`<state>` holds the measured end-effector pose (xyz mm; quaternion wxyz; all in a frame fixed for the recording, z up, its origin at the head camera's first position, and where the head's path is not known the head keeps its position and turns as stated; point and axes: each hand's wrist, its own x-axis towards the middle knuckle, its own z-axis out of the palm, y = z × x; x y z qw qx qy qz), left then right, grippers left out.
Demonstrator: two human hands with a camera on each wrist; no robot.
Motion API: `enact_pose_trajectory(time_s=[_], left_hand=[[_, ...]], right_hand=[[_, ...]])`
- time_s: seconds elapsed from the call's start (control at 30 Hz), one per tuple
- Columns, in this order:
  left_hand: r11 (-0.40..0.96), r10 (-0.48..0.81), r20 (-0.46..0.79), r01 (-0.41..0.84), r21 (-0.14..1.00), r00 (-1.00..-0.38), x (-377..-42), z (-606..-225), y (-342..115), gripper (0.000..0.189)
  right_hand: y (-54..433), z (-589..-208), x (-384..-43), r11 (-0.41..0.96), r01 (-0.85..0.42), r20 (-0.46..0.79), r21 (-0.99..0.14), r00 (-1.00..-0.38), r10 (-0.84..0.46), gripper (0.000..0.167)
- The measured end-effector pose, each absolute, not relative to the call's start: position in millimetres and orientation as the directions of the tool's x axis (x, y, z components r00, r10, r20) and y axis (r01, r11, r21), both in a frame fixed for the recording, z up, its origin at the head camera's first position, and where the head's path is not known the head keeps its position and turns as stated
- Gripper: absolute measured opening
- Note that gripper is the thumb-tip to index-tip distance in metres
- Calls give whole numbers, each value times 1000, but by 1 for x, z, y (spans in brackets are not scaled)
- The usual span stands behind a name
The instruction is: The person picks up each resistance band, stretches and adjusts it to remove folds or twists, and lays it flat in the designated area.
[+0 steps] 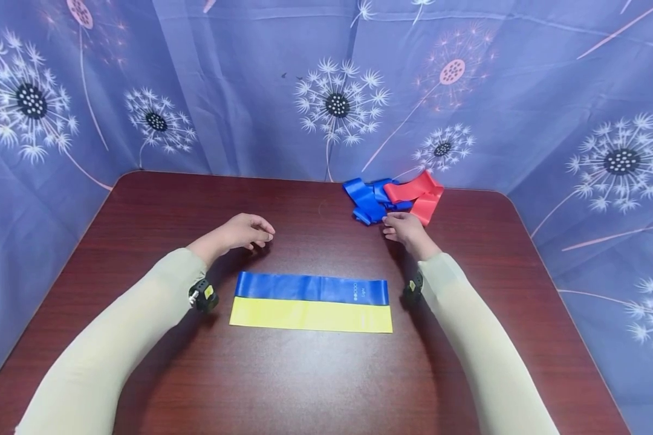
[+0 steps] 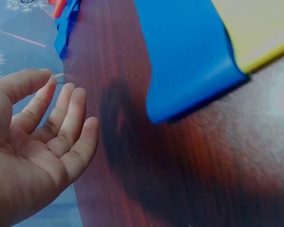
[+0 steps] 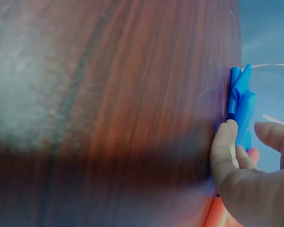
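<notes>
A flat blue resistance band (image 1: 294,286) lies crosswise on the table, with "Light" printed near its right end. Along its near edge lies a flat yellow band (image 1: 310,315). Behind them, to the left, my left hand (image 1: 245,232) hovers with loosely bent fingers, holding nothing; its palm shows in the left wrist view. At the back right are a crumpled blue band (image 1: 366,199) and a crumpled red band (image 1: 425,205), overlapping each other. My right hand (image 1: 406,232) is right at their near side, thumb and fingers apart in the right wrist view around no band.
The dark wood table (image 1: 305,386) has rounded far corners. A blue curtain (image 1: 250,90) with dandelion prints hangs behind it and at both sides. Each wrist wears a small black camera, one on the left (image 1: 202,295) and one on the right (image 1: 412,290).
</notes>
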<state>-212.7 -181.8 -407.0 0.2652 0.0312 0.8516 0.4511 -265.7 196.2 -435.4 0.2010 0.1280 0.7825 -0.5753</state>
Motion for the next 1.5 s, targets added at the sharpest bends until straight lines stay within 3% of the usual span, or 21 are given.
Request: enact_pose_trajectory(time_s=[0.27,0.47,0.7,0.93,1.37,1.5], left_hand=[[585,306,-405,-165,794,-862,-220,-406,-167,35],[587,318,-382,-137,798,-868,-222,-405,-155,35],[583,332,-370,-120,804,-867,-222,-405,-145,34],[566,353,-371,-120,816,-859,-220,-406,-133,36],[591,435,-296,21,807,-850,-212,-407,-98,39],[620,432,-269,67,782,-861,-212,-409,-94,35]], right_hand=[[189,-434,-269,279,388,-410,-878,-912,-23,37],[173,-433,-264,441,199,-223,-875,-975,-2,25],[158,-429,-241,645,-69,-38,-761,-988,-150,19],[149,-424,-216,667,-208,2,-716,-955,-296,13],[121,-419,-199,576,-200,-27,-793,-932,-361,18],[117,-418,-199,488,-136,-63,-862,-927,-370,21]])
